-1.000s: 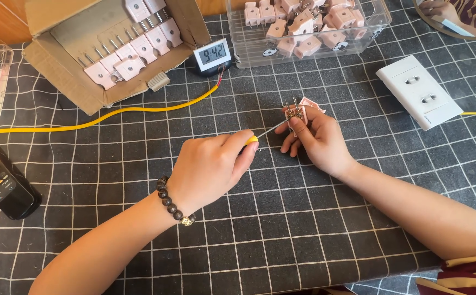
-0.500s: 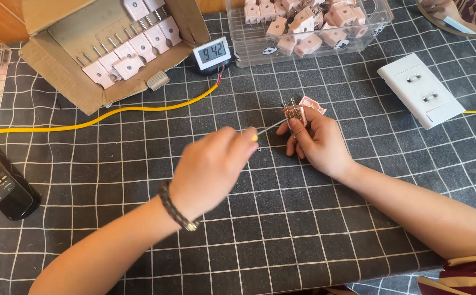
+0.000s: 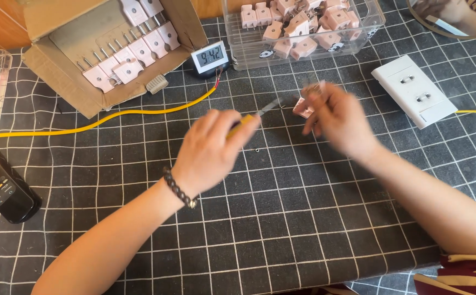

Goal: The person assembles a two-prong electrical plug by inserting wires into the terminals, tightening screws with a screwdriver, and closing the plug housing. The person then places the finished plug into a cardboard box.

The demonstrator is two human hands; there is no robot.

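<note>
Just below the clear bin (image 3: 238, 52), the left hand (image 3: 210, 150) grips a yellow-handled screwdriver (image 3: 251, 116) while the right hand (image 3: 339, 120) pinches a pink plug (image 3: 303, 106).

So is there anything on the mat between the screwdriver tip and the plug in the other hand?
Nothing visible. The screwdriver in the left hand points across bare mat at the plug in the right hand.

Matt dark cloth mat (image 3: 281, 218) with white grid lines; clear glossy plastic bin (image 3: 369, 22) at its top edge — smooth pale-pink plastic plugs (image 3: 303, 48) inside; rough brown cardboard box (image 3: 57, 82) top-left corner.
</note>
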